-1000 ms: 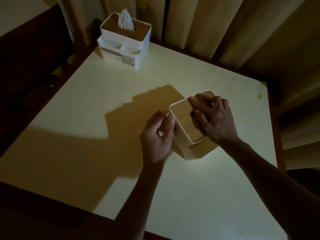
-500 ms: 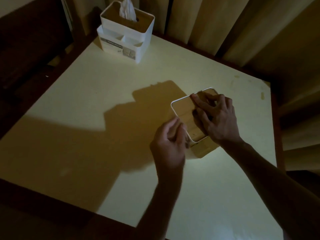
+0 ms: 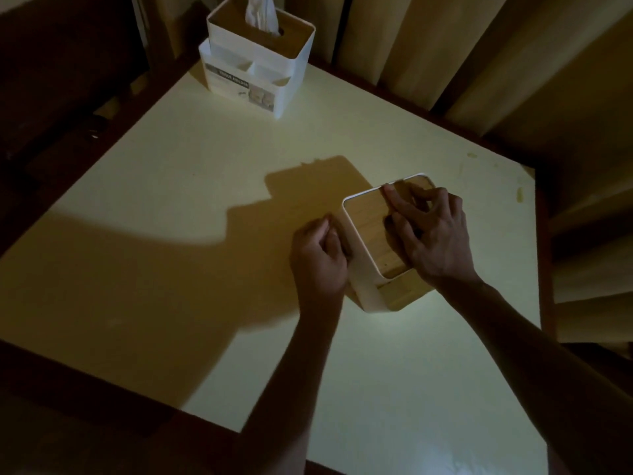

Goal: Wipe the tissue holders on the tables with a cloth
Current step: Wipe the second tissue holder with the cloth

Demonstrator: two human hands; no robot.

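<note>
Here, head view only:
Step in hand: the near tissue holder (image 3: 373,248) is being worked on; it stands on the cream surface (image 3: 191,200), right of centre, turned corner-on to the person.
Right hand (image 3: 435,231): lies on the wooden lid, fingers (image 3: 394,204) spread and fairly straight, pressing down to steady the box; this grip is apart, clamped on nothing.
Left hand (image 3: 320,258): curled against the holder's white left wall; blurred. A cloth may be bunched inside it, but none shows, so I cannot tell whether that grip is closed on anything.
Judgement: the left wall looks like the face being wiped.
Next move calls for: keeping the lid pinned while the rubbing hand works round the corners, then turning the box for the far faces.
Second tissue holder (image 3: 260,60): far left corner of the surface, tissue (image 3: 260,12) sticking up, well apart from the hands; probably not yet wiped.
Edges: the near holder sits near the surface's right edge, so pushes rightward risk sliding it off.
Open room: broad bare surface to the left and toward the person; curtains (image 3: 445,46) hang close behind the far edge.
</note>
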